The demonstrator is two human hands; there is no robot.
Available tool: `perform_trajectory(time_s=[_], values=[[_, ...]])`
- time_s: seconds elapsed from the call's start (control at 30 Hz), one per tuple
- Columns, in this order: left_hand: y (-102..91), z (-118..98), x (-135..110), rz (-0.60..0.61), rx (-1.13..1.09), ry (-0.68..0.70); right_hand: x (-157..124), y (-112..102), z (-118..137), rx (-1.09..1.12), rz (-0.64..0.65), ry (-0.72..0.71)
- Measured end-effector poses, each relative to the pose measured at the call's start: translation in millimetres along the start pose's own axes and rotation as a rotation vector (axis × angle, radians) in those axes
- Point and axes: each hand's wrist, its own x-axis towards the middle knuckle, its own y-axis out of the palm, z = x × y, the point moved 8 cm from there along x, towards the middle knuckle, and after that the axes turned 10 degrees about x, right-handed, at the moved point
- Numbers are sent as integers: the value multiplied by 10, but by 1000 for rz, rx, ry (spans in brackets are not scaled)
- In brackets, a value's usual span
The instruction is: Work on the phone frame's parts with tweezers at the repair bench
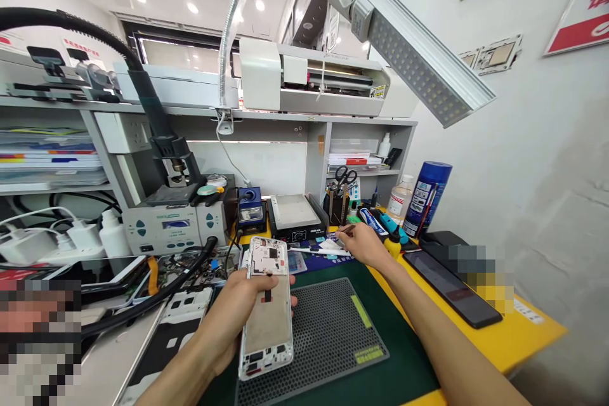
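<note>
My left hand is wrapped round an opened white phone frame, holding it upright above the dark perforated work mat, its inner side facing me. My right hand is stretched out to the far side of the bench, fingers pinched on a thin dark tool near a white scrap and a tool cup holding scissors.
A soldering station, a small heating plate, a blue spray can, bottles and tubes line the back. A dark phone screen lies on the yellow edge at right. Loose phone parts crowd the left. A lamp hangs overhead.
</note>
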Motion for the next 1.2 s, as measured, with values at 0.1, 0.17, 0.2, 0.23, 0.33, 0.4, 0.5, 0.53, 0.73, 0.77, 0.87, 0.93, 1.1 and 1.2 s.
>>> perform_trajectory(time_s=[0.1, 0.17, 0.2, 0.23, 0.33, 0.4, 0.5, 0.53, 0.73, 0.77, 0.87, 0.93, 1.1, 1.2], values=[[2, 6, -7, -19, -20, -12, 18, 4, -18, -3, -10, -3], [4, 17, 5, -11, -22, -18, 27, 3, -36, -1, -16, 3], [4, 26, 15, -2, -22, -22, 30, 2, -48, 3, -18, 9], [1, 35, 26, 3, -22, -25, 32, 2, -60, 8, -19, 16], [-14, 53, 56, 16, -20, -22, 41, 5, -96, 43, -18, 36], [-18, 58, 67, 24, -15, -16, 48, 9, -119, 84, -17, 49], [-11, 63, 70, 34, -15, -10, 57, 16, -158, 179, -21, 78], [-7, 63, 68, 35, -18, -9, 58, 14, -168, 221, -25, 89], [0, 33, 46, 36, -38, -1, -22, -67, -76, 629, -29, 145], [6, 23, 38, 47, -45, 7, -57, -78, -17, 723, -10, 145], [31, -12, 4, 84, -57, 44, -203, -47, 227, 1014, 104, 139], [70, -35, -24, 126, -69, 79, -327, 30, 397, 1168, 202, 150], [139, -54, -76, 201, -123, 154, -583, 258, 693, 1391, 391, 176], [159, -63, -111, 232, -97, 188, -638, 299, 750, 1440, 424, 174]])
